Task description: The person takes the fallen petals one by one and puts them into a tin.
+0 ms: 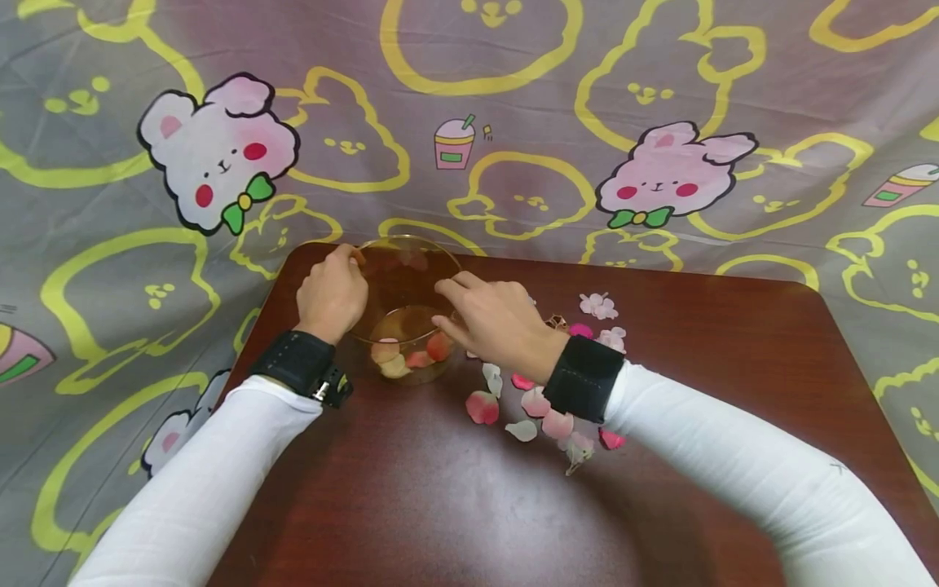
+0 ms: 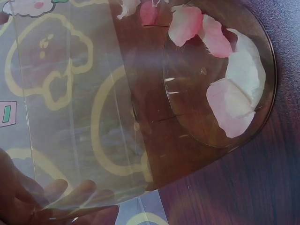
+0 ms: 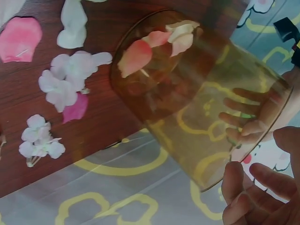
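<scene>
The left hand [image 1: 332, 295] grips the rim of a clear amber glass bowl [image 1: 399, 281], its fingers [image 2: 70, 192] curled round the edge and showing through the glass in the left wrist view. The right hand [image 1: 493, 319] rests at the bowl's opposite side, fingers [image 3: 262, 180] loosely spread at the rim; whether they hold anything cannot be told. The bowl stands between the two hands at the far left part of a dark wooden table [image 1: 697, 342], right by its back edge. Several pink and white petals [image 1: 407, 359] lie in the bowl's bottom. More loose petals [image 1: 539, 408] and small blossoms [image 1: 599, 306] lie scattered on the table just right of the bowl, under and beside the right wrist. A cartoon-printed cloth [image 1: 513, 122] hangs behind the table.
</scene>
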A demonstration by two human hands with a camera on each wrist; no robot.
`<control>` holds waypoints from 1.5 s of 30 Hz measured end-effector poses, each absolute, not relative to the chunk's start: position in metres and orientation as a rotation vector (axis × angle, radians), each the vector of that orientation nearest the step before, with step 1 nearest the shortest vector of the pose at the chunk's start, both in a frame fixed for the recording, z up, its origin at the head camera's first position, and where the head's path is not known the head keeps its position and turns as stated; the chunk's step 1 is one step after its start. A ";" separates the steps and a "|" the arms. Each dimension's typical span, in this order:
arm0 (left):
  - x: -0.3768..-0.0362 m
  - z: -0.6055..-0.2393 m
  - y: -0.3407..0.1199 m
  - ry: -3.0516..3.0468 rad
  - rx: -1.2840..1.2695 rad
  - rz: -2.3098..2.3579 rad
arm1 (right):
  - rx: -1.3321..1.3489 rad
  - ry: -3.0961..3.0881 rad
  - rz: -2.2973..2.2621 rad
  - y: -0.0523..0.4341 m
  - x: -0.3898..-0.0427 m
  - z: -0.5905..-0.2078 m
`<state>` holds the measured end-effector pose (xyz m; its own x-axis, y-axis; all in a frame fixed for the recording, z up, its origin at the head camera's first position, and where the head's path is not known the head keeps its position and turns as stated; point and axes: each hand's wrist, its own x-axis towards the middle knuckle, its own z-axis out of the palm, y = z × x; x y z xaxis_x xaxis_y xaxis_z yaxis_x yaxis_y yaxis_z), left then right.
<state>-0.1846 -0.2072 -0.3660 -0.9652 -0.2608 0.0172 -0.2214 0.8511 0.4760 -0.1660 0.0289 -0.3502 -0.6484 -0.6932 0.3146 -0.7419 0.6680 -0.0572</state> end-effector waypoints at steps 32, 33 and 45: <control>-0.185 -0.365 -0.207 -2.928 0.378 -0.744 | 1.079 -2.771 0.259 0.063 -0.166 -0.376; -0.185 -0.365 -0.207 -2.928 0.379 -0.743 | 1.082 -2.778 0.256 0.063 -0.166 -0.378; -0.185 -0.366 -0.208 -2.931 0.375 -0.752 | 1.167 -2.753 0.166 0.065 -0.156 -0.404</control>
<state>-0.1847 -0.2078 -0.3658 -0.9656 -0.2585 0.0281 -0.2131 0.8486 0.4842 -0.1561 0.0652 -0.4044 -0.6874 -0.7043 0.1773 -0.7205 0.6920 -0.0446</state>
